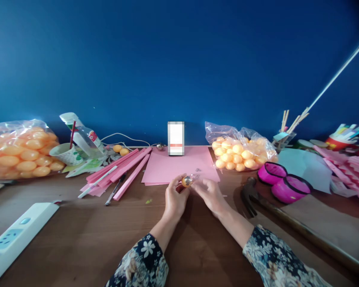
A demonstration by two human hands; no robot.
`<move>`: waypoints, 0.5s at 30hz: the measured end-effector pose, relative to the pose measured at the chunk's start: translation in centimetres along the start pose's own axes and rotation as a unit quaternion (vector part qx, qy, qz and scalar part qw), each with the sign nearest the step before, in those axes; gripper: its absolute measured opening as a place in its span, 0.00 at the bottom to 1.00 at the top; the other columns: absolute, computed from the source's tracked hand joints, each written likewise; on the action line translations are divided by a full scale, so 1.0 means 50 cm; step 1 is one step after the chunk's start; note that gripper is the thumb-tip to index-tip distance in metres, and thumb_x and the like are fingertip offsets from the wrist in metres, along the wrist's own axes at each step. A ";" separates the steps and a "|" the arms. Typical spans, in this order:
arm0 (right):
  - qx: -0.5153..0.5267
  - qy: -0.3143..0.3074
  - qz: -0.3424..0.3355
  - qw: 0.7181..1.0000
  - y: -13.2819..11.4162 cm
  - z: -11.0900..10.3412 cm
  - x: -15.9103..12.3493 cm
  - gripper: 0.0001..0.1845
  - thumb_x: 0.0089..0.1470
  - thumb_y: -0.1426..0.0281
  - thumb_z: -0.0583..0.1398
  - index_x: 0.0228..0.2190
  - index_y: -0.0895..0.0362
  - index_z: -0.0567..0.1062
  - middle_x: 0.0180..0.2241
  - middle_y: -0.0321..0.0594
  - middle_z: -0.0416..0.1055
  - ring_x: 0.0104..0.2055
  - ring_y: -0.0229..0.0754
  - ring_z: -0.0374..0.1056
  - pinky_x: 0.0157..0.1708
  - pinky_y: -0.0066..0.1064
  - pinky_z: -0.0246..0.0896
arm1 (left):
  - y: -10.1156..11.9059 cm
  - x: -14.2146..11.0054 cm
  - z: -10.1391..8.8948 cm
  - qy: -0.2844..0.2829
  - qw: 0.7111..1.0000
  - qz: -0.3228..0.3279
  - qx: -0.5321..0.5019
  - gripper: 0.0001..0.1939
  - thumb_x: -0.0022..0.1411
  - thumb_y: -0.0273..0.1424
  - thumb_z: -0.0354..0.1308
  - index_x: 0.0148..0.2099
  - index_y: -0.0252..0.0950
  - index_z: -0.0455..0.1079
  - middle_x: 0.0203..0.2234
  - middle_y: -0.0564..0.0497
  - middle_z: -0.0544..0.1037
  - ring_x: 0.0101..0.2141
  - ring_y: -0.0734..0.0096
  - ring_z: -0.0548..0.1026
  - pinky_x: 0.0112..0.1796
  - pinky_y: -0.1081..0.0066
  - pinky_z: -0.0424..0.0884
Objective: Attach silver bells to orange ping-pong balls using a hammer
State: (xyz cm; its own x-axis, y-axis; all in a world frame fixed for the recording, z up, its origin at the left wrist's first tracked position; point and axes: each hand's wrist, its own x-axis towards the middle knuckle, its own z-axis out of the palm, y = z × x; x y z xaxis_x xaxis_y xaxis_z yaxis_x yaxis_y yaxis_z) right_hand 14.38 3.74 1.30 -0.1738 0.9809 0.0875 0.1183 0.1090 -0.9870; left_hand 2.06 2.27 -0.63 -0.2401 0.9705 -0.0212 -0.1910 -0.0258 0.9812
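In the middle of the head view, over the near edge of the pink paper sheets, my left hand pinches a small orange ball between thumb and fingers. A shiny silvery patch shows on the ball's upper side. My right hand is beside it, its fingers bent together close to a clear, glinting bit at the ball's right. I cannot make out what that bit is or how firmly the right fingers grip it. A small silvery piece lies on the paper just beyond.
Bags of orange balls stand left and right. Pink strips, a pen and a paper cup lie left, with a power strip nearer. Rightward are a hammer and magenta rings. A phone stands behind.
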 end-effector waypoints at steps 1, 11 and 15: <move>-0.001 0.001 0.000 1.000 0.000 0.000 0.000 0.13 0.46 0.62 0.61 0.30 0.59 0.76 0.32 0.42 0.76 0.37 0.46 0.71 0.39 0.36 0.64 | 0.000 0.000 0.000 0.001 1.000 0.000 0.000 0.23 0.44 0.21 0.61 0.46 0.35 0.68 0.39 0.44 0.77 0.37 0.64 0.76 0.39 0.67 0.72; 0.005 0.002 0.000 1.000 0.007 0.003 0.002 0.13 0.46 0.61 0.60 0.29 0.59 0.76 0.28 0.42 0.76 0.35 0.47 0.71 0.37 0.35 0.65 | 0.003 -0.003 0.001 0.005 1.000 0.003 -0.001 0.22 0.44 0.19 0.60 0.45 0.34 0.69 0.38 0.44 0.77 0.37 0.66 0.76 0.39 0.70 0.72; -0.006 0.005 -0.002 1.000 0.008 0.002 0.003 0.14 0.46 0.61 0.60 0.29 0.59 0.76 0.28 0.41 0.76 0.36 0.47 0.71 0.38 0.36 0.65 | 0.001 -0.002 0.001 0.007 1.000 0.003 -0.013 0.22 0.43 0.19 0.61 0.44 0.34 0.70 0.38 0.45 0.77 0.36 0.66 0.76 0.39 0.69 0.72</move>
State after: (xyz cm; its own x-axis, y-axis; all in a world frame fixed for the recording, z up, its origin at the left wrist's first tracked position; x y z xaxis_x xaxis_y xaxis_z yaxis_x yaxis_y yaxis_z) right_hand 14.29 3.92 0.90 -0.1647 0.9820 0.0927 0.1302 0.1148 -0.9848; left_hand 2.12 2.21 -0.55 -0.2553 0.9667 -0.0186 -0.2141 -0.0377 0.9761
